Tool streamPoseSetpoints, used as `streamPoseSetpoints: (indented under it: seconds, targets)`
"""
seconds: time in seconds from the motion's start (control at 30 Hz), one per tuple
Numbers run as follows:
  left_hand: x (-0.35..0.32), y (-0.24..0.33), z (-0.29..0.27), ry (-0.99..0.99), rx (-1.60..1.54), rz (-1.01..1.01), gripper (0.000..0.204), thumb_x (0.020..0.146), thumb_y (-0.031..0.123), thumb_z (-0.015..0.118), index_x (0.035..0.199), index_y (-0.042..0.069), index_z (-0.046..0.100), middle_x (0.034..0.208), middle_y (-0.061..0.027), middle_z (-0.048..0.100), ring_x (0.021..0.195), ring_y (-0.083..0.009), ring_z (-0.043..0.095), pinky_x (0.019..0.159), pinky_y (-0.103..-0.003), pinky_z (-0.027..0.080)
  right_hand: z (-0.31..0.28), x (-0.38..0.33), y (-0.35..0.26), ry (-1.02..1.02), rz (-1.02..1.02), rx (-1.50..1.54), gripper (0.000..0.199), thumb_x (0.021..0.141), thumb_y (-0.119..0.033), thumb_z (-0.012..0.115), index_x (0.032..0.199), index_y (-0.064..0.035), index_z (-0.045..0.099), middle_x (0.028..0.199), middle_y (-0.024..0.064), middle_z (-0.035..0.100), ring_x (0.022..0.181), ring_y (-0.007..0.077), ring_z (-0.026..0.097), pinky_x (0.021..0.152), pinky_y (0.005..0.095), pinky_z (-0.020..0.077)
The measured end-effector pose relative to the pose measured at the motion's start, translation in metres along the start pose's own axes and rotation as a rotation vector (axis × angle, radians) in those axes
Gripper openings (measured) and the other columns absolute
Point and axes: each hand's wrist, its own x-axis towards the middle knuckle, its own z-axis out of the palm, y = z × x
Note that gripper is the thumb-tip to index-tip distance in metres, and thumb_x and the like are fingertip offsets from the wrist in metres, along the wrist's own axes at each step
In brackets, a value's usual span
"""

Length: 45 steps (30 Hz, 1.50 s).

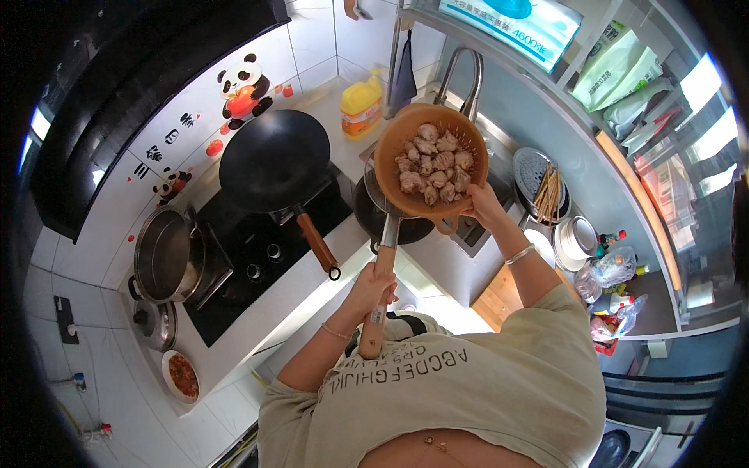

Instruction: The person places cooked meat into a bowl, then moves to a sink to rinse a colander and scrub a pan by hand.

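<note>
My right hand [484, 206] grips the rim of an orange-brown plastic colander [385, 168] near its lower right edge, by a looped handle. Pale, cooked-looking meat pieces [433, 164] lie in the colander. My left hand [367, 292] is wrapped round the wooden handle of a long-handled strainer [374, 327]. The strainer's metal end reaches up under the colander, which hides most of its head. Beneath both, a dark pan [413, 232] shows in part by the sink. To the left, a black wok [275, 160] with a wooden handle sits on the stove.
The black gas stove [226, 300] carries a steel pot [165, 253] at its left. Nearby are a lid [154, 324] and a bowl of red food [182, 376]. A yellow jug [360, 108] stands by the tap [472, 86]. Right: chopsticks [549, 191] and stacked bowls [577, 236].
</note>
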Motion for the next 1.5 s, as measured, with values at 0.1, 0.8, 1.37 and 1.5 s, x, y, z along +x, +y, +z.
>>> streamPoseSetpoints:
  seconds: [0.1, 0.8, 1.37, 1.5]
  targets:
    - [0.001, -0.009, -0.003, -0.017, -0.029, -0.038, 0.023, 0.09, 0.014, 0.052, 0.102, 0.0, 0.039, 0.075, -0.0057, 0.05, 0.051, -0.0099, 0.048, 0.06, -0.028, 0.051, 0.012, -0.008, -0.02, 0.043, -0.06, -0.09, 0.036, 0.086, -0.015, 0.044, 0.12, -0.0041, 0.04, 0.095, 0.0101, 0.06, 0.074, 0.0178, 0.064, 0.063, 0.0339, 0.0555]
    - [0.019, -0.009, 0.009, -0.058, -0.142, -0.114, 0.014, 0.091, 0.014, 0.049, 0.093, 0.002, 0.042, 0.075, -0.0037, 0.05, 0.053, -0.0102, 0.049, 0.068, -0.033, 0.053, 0.006, 0.041, 0.016, 0.335, -0.518, -0.722, 0.057, 0.081, -0.003, 0.044, 0.133, -0.006, 0.023, 0.117, 0.0273, 0.05, 0.107, 0.0434, 0.05, 0.09, 0.0428, 0.0406]
    - [0.018, 0.009, 0.015, -0.056, -0.193, -0.082, 0.013, 0.088, 0.011, 0.049, 0.092, 0.001, 0.041, 0.074, -0.0052, 0.049, 0.05, -0.0109, 0.049, 0.068, -0.034, 0.053, 0.032, 0.034, 0.005, 0.393, -0.72, -0.916, 0.072, 0.075, -0.002, 0.052, 0.138, -0.0106, 0.017, 0.123, 0.0245, 0.045, 0.091, 0.0442, 0.056, 0.073, 0.0484, 0.0487]
    - [0.021, 0.007, 0.011, -0.051, -0.195, -0.092, 0.013, 0.088, 0.011, 0.049, 0.092, 0.001, 0.041, 0.074, -0.0053, 0.05, 0.051, -0.0113, 0.05, 0.069, -0.034, 0.053, 0.034, 0.035, 0.004, 0.424, -0.783, -0.94, 0.073, 0.076, -0.004, 0.053, 0.138, -0.0112, 0.016, 0.123, 0.0242, 0.044, 0.088, 0.0441, 0.057, 0.071, 0.0482, 0.0492]
